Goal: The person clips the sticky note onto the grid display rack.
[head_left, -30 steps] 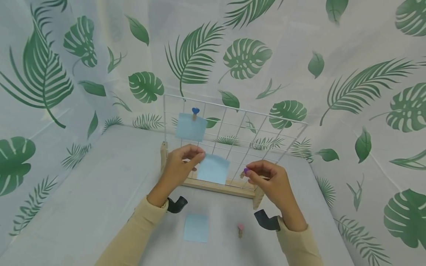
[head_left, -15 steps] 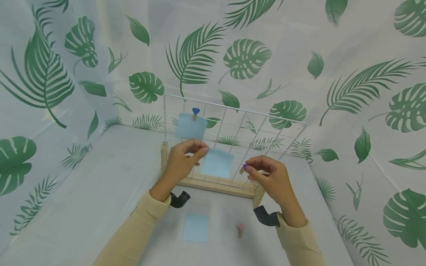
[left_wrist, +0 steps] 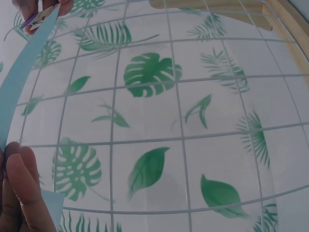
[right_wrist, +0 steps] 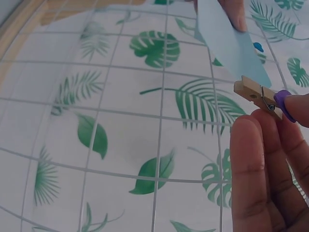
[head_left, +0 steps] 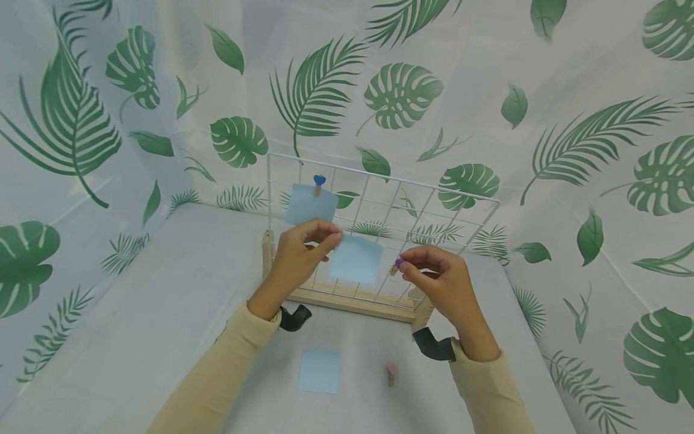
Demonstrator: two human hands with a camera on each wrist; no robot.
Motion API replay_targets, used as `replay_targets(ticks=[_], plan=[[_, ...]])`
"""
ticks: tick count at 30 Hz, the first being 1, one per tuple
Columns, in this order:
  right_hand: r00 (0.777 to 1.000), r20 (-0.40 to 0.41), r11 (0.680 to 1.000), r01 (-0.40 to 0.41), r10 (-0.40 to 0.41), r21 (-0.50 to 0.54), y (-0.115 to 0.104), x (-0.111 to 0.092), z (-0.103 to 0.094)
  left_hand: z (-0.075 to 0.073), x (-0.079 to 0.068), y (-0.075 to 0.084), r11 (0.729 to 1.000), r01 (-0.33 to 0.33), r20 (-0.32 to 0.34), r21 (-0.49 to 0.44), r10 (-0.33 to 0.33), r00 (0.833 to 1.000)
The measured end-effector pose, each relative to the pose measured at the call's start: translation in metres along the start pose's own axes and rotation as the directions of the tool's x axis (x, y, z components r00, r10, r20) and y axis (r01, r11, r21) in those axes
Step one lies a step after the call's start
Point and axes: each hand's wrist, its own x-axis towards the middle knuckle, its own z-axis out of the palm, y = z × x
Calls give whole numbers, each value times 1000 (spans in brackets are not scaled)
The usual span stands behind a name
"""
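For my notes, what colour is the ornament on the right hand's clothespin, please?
Purple; the ornament shows best in the right wrist view.

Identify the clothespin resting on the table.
The pink-topped clothespin; the right hand holds the purple one, and the blue one clips the upper sheet.

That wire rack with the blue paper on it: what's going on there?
A person is holding a sheet of blue paper in front of the wire rack with their left hand. Their right hand pinches a purple-topped clothespin, not yet on that sheet. Another blue sheet already hangs on the rack from a blue heart clothespin. A third sheet and a pink-topped clothespin lie on the white surface in front.
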Motion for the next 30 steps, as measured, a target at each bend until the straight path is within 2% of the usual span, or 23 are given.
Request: replay_targets(ticks=[8, 19, 30], plan=[[999, -15, 998, 48, -48, 28, 2, 7, -2, 3, 8, 3, 999, -40, -19, 8, 40, 999], [999, -30, 1000, 26, -26, -16, 0, 15, 1, 6, 18, 1, 997, -80, -23, -1, 80, 997], [999, -43, 1000, 25, -25, -7, -1, 22, 2, 6, 25, 2, 995, -95, -37, 12, 95, 995]])
